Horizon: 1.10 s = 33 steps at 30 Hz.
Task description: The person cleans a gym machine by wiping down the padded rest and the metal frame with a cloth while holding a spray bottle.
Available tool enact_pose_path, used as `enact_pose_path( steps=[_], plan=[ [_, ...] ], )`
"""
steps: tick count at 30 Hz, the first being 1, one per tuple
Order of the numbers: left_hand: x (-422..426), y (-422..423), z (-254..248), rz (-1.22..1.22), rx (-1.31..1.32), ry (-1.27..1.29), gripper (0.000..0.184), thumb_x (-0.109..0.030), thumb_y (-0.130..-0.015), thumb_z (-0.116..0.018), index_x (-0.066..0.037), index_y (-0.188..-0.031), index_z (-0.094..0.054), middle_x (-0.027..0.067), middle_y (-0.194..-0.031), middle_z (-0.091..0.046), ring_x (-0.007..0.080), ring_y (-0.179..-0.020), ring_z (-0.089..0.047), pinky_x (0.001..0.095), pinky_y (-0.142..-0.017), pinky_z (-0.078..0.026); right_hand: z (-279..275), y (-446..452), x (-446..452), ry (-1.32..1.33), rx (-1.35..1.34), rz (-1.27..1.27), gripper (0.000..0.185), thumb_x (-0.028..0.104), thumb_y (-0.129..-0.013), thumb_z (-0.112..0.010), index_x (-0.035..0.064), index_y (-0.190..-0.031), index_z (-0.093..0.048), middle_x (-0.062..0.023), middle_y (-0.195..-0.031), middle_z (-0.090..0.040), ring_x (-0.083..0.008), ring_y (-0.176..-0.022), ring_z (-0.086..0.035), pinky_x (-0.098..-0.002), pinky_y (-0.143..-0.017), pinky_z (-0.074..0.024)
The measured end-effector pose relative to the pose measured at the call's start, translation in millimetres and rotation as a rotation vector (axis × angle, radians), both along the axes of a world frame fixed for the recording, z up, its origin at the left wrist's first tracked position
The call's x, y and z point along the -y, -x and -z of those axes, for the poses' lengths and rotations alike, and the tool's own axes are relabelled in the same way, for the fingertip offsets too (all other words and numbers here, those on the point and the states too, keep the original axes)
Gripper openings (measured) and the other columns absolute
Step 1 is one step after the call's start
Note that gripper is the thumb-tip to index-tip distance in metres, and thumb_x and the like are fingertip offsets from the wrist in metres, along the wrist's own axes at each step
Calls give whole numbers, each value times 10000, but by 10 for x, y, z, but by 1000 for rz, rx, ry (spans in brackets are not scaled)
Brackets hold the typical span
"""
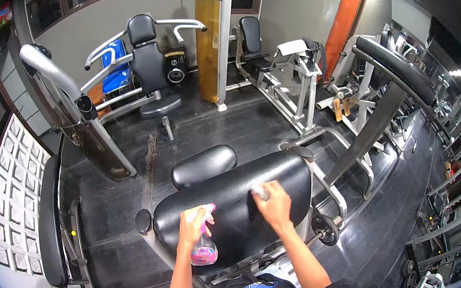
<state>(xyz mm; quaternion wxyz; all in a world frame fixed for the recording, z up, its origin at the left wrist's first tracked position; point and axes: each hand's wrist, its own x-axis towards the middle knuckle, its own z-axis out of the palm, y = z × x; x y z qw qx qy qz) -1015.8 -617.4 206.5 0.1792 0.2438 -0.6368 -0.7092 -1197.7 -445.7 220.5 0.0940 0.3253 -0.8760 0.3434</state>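
1. Your left hand (195,226) is wrapped around the neck of a clear spray bottle (204,254) with a pink label, over the near left part of the big pad (288,171).
2. Your right hand (274,203) has its fingers closed on a whitish cloth (259,191), at the right half of the big pad's top.
3. The big pad is black and smooth, with glossy streaks of light along its upper curve; it lies right in front of you.
4. Just beyond the big pad sits a smaller black pad (204,166), also shiny.
5. Around the big pad spreads a dark floor (121,238), with a pale worn line to the pad's left.
6. Farther beyond the big pad stand a black seat (160,106), a tall gold panel (209,54) and a grey wall (167,5).
7. Beyond the big pad to the right, you see an orange door (345,20) and a white towel (292,48) draped over a machine (301,86).
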Motion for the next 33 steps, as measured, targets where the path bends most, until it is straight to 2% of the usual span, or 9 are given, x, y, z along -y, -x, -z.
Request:
enact_pose_path(
  steps=[2,4,6,12,16,18,22,24,33],
  plan=[
    [-4,0,-3,7,12,22,409,-304,-968,-494,43,-1041,-698,116,-724,-661,174,-469,-593,277,-416,-474,80,-262,-19,59,5,-213,276,218,-768,-746,126,-1022,-690,-77,-966,-640,-313,-900,-643,-416,-780,-527],
    [-1,0,36,-14,-14,-18,417,-313,-964,-500,47,-1038,-697,117,-717,-659,176,-463,-593,275,-412,-470,24,-457,-92,45,-13,-267,290,133,-704,-773,125,-987,-712,-81,-952,-648,-299,-895,-653,-377,-783,-533],
    [16,2,57,-10,-12,-23,423,-319,-964,-502,49,-1040,-696,117,-715,-658,176,-462,-592,275,-411,-469,190,-329,-205,76,-20,-186,309,143,-691,-784,124,-991,-712,-82,-978,-639,-301,-898,-650,-386,-785,-534],
    [13,18,8,-6,-11,-2,439,-336,-960,-507,51,-1053,-693,115,-708,-653,169,-464,-586,274,-406,-467,100,57,-252,146,-22,164,224,164,-798,-742,93,-1007,-706,-108,-972,-632,-322,-891,-646,-398,-756,-514],
    [11,20,-21,-37,9,-6,429,-329,-951,-510,44,-1053,-696,111,-700,-646,165,-466,-582,270,-409,-466,170,-264,-133,124,32,-111,295,157,-758,-744,136,-1045,-681,-72,-1010,-624,-301,-946,-632,-403,-808,-517],
    [15,18,-4,-24,18,26,415,-331,-950,-513,23,-1053,-703,106,-697,-644,157,-464,-574,269,-408,-459,164,-412,-148,171,45,-196,253,157,-764,-755,109,-1009,-708,-92,-978,-643,-301,-896,-659,-377,-773,-522],
    [-202,24,-43,-108,27,79,357,-310,-955,-533,2,-921,-704,70,-678,-638,130,-453,-560,261,-423,-440,134,-272,-249,176,120,-118,268,225,-789,-773,111,-1024,-712,-90,-976,-644,-300,-880,-664,-372,-769,-523],
    [-372,14,-176,-89,68,85,375,-316,-945,-584,-3,-748,-652,53,-644,-622,119,-447,-546,265,-422,-434,161,-147,-303,173,125,-81,248,244,-801,-767,148,-1024,-718,-73,-991,-642,-303,-876,-662,-386,-757,-525],
    [-699,-8,-89,-308,50,108,418,-325,-942,-587,19,-711,-642,69,-619,-599,132,-457,-550,278,-403,-448,74,-128,-78,143,161,-217,304,142,-753,-749,134,-1049,-681,-67,-997,-632,-306,-932,-638,-410,-790,-515]
  ],
)
